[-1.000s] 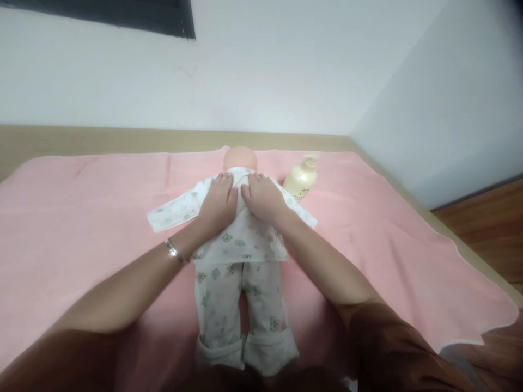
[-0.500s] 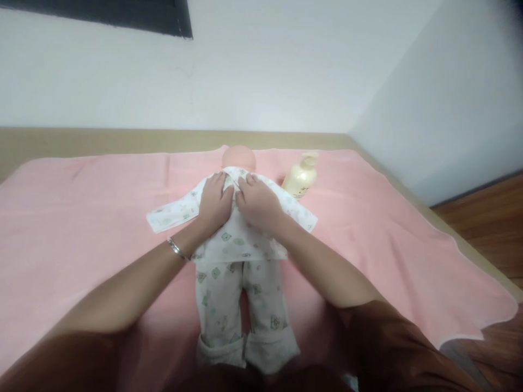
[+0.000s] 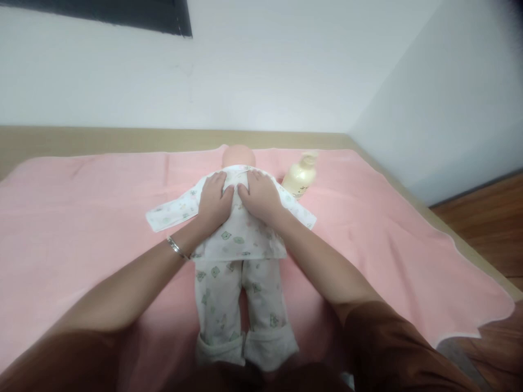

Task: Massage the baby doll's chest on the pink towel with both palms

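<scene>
A baby doll (image 3: pixel 239 156) lies lengthwise before me, its bald head at the far end. It wears a white printed top (image 3: pixel 232 242) with long sleeves spread to both sides and matching white trousers (image 3: pixel 220 294) with turned-up cuffs. My left hand (image 3: pixel 214 201) rests flat on the left upper part of the top, thumb out towards the middle. On the right upper part lies my right hand (image 3: pixel 261 193), also flat, its fingers pointing to the head. Both thumbs nearly meet at the centre. Neither hand grips anything visible.
A cream pump bottle (image 3: pixel 301 177) stands tilted in view just beyond the doll's right-hand sleeve. Under everything spreads a pink cloth (image 3: pixel 102 218) on a light wooden surface (image 3: pixel 122 139). A white wall (image 3: pixel 261 71) rises behind, and wooden floor (image 3: pixel 486 218) shows at right.
My right hand has shifted slightly right and flattened on the top, away from the middle of the collar. My left hand stays nearly in place. The collar fabric now looks smoother.
</scene>
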Demonstrator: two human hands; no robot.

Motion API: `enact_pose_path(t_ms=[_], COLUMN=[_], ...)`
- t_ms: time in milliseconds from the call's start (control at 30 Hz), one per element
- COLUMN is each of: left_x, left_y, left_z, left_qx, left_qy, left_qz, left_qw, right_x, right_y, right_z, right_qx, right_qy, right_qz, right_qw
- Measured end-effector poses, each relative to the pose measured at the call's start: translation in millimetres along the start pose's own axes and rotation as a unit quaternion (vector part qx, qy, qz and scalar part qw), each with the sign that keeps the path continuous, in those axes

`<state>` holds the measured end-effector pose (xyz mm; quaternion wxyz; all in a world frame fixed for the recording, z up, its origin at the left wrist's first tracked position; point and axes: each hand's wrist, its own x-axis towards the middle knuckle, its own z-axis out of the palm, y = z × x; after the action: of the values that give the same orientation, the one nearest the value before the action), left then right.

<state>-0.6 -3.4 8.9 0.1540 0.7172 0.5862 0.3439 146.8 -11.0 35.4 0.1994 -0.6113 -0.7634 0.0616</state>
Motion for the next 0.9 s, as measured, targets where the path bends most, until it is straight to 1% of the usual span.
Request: enact_pose_path(t_ms=[100,233,400,467,500,567,667,767,833,900], left_x=[0.0,-1.7,-16.3,-22.3,-23.6,-21.2,-7.8,5.9,10.3,11.2], left_y=[-0.8,1.6,12.7,16.1,16.9,16.0,9.0,0.0,-4.3,-6.3], left_z=[-0.6,-3.6,-2.2,-0.4,0.0,-1.2,-6.2,-9.6,-9.1,-7.4], left_qx=[0.022,0.079,0.123,0.123,0.122,0.113,0.073,0.026,0.009,0.006], left_qy=[0.002,-0.001,0.017,0.021,0.017,-0.005,-0.032,-0.024,-0.014,-0.008], left_qz=[0.021,0.086,0.171,0.187,0.184,0.153,0.067,-0.004,-0.019,-0.017], left_qw=[1.0,0.993,0.977,0.974,0.975,0.982,0.995,0.999,1.0,1.0], right_x=[0.3,-0.6,-1.1,-0.8,-0.8,-1.9,-7.9,-17.7,-22.6,-23.2], right_y=[0.9,-1.3,-4.1,-3.9,-3.8,-4.4,-9.3,-17.8,-22.6,-23.9], right_z=[0.1,-2.4,-7.0,-7.9,-8.0,-7.6,-5.7,-3.4,-3.0,-4.5], right_qx=[0.008,-0.001,-0.02,-0.025,-0.029,-0.04,-0.068,-0.103,-0.117,-0.116], right_qy=[0.01,0.003,-0.014,-0.018,-0.018,-0.017,-0.006,0.007,0.008,-0.001], right_qz=[-0.003,0.0,0.004,0.002,0.001,-0.001,-0.008,-0.032,-0.049,-0.053], right_qw=[1.0,1.0,1.0,1.0,0.999,0.999,0.998,0.994,0.992,0.992])
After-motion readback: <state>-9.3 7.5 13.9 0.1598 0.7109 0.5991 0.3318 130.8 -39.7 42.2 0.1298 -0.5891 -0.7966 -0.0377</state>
